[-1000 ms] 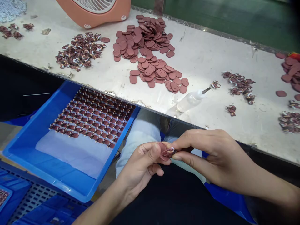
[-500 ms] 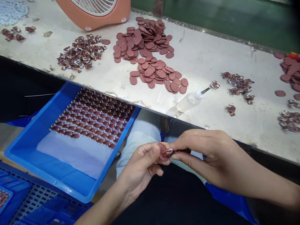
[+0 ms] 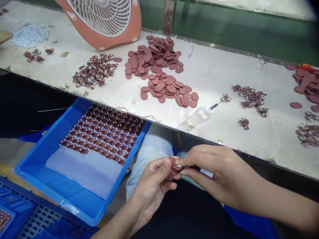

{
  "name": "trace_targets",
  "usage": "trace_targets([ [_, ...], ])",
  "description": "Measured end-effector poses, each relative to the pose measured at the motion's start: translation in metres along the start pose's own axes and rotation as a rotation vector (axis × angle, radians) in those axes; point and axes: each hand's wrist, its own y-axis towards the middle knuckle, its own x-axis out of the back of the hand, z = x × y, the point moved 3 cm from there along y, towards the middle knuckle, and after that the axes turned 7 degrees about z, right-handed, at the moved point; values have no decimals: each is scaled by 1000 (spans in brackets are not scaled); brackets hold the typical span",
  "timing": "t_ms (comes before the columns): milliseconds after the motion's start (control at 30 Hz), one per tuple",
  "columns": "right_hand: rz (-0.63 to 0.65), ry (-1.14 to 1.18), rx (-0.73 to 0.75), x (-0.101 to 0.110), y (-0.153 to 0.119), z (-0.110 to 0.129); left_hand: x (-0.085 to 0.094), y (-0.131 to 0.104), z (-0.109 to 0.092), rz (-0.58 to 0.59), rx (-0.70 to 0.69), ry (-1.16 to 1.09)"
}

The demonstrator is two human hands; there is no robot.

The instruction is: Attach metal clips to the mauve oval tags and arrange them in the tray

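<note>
Right fingers (image 3: pixel 183 161) nearer left-held disc (image 3: pixel 171 161).

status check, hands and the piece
Left hand pinching brown oval disc. Right hand gripping small figure against it. Blue tray to the left.

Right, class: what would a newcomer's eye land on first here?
Probably the big orange fan, upper left on the table. Next, the blue tray at lower left, its small pieces in neat rows. Then, low centre, the left hand holding a reddish oval as the right hand pinches a tiny figure.
</note>
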Motion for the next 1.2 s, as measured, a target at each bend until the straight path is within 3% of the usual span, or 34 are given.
trace_targets([
  [467,-13,29,-20,-1,4,2,-8,-4,-7,-60,-59,8],
  [967,-59,-43,70,4,-2,4,-8,-4,1,6,-57,10],
  [1200,-77,-73,194,3,-18,19,-17,-20,-4,69,-129,110],
])
